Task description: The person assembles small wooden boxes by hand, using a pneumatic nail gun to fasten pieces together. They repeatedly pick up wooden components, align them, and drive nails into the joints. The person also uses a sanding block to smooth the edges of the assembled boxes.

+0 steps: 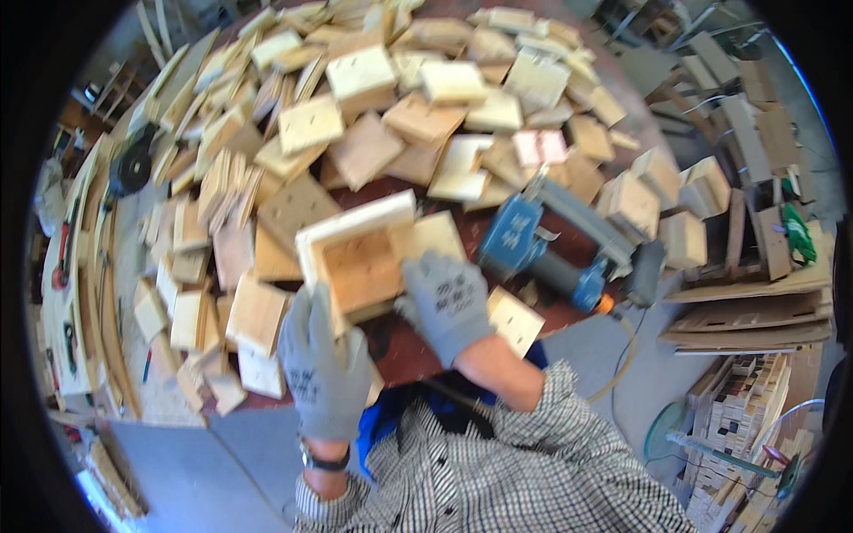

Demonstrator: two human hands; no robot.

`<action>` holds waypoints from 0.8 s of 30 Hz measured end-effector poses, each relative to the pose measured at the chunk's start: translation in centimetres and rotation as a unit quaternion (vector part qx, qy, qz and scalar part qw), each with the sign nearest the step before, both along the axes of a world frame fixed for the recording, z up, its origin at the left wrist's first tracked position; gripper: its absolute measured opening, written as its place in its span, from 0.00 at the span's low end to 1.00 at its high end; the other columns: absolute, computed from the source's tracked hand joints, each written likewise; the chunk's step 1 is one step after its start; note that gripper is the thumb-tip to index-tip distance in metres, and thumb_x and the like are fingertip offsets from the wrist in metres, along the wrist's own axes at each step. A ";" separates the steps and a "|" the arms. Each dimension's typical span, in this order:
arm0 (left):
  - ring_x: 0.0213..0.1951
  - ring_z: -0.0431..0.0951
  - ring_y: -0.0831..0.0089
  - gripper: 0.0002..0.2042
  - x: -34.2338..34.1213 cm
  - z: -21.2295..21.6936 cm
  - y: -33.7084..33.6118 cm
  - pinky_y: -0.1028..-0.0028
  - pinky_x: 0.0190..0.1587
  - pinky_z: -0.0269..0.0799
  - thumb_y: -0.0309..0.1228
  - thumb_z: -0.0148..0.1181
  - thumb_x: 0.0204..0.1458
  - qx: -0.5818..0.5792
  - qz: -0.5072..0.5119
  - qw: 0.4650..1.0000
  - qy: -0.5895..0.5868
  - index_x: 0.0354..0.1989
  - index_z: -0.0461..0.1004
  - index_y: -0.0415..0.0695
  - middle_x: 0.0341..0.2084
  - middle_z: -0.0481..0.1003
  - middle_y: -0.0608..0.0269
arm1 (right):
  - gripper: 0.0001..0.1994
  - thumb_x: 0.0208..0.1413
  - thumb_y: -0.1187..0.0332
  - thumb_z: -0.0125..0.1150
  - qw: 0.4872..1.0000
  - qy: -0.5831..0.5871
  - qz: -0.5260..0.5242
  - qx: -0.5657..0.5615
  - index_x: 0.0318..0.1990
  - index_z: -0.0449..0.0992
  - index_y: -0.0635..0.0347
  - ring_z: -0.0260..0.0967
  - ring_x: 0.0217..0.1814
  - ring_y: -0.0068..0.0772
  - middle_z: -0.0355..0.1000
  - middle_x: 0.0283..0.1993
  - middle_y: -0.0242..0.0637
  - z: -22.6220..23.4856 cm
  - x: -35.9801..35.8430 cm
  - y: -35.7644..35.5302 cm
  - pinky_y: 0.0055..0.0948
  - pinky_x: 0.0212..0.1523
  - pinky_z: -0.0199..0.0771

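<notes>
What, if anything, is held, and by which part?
An open, pale rectangular wooden box: the grey-gloved left hand holds its left side; the grey-gloved right hand is at its right side, exact grip hidden.

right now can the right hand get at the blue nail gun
Probably yes: the blue nail gun lies just to the right of the right hand, with nothing visibly blocking, though that hand is busy at the wooden box.

Looks like a woodworking workshop. Judged so from a bench (404, 349) heaped with cut wooden blocks (362, 73), a blue pneumatic nail gun (515, 233) beside them and stacked wood strips (745, 391) at lower right.
</notes>
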State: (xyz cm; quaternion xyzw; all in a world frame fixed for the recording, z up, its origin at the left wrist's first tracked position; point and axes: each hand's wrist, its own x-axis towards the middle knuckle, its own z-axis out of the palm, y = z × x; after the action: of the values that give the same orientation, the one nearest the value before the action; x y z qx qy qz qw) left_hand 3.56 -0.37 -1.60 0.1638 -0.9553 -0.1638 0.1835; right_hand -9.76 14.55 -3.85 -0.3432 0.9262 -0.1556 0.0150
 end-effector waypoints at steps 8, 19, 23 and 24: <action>0.68 0.68 0.42 0.34 0.1 0.6 0.3 0.52 0.71 0.64 0.25 0.65 0.55 0.033 -0.002 0.999 -0.009 0.73 0.65 0.36 0.66 0.69 0.39 | 0.22 0.56 0.53 0.72 0.997 -0.028 0.043 0.049 0.53 0.77 0.54 0.76 0.48 0.41 0.75 0.46 0.35 0.4 -0.8 -0.1 0.43 0.48 0.73; 0.69 0.67 0.42 0.35 0.2 0.7 0.5 0.52 0.72 0.63 0.27 0.65 0.56 0.035 0.011 0.999 -0.013 0.74 0.64 0.37 0.67 0.68 0.40 | 0.26 0.64 0.51 0.65 0.980 0.123 -0.109 -0.112 0.63 0.76 0.56 0.78 0.55 0.54 0.77 0.55 0.50 10.2 -16.8 6.5 0.49 0.57 0.78; 0.69 0.67 0.41 0.35 -0.3 0.9 0.7 0.51 0.72 0.63 0.28 0.65 0.56 0.045 -0.003 0.999 0.000 0.74 0.63 0.37 0.67 0.68 0.40 | 0.39 0.56 0.51 0.71 0.972 0.104 -0.192 0.083 0.73 0.66 0.53 0.66 0.73 0.57 0.67 0.73 0.48 10.6 -28.9 7.8 0.51 0.73 0.67; 0.68 0.67 0.41 0.35 -0.3 0.8 0.7 0.51 0.71 0.63 0.28 0.65 0.56 0.045 -0.006 0.999 0.001 0.74 0.63 0.37 0.67 0.68 0.39 | 0.39 0.55 0.51 0.72 0.973 0.109 -0.165 0.123 0.73 0.66 0.52 0.64 0.74 0.57 0.66 0.73 0.47 10.1 -30.5 8.1 0.51 0.73 0.66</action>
State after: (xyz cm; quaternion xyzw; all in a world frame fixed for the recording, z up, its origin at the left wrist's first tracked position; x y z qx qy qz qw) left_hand 3.22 0.29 -0.81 0.1663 -0.9478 -0.2075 0.1761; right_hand -40.25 22.63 6.22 -0.1960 0.9781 -0.0028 -0.0696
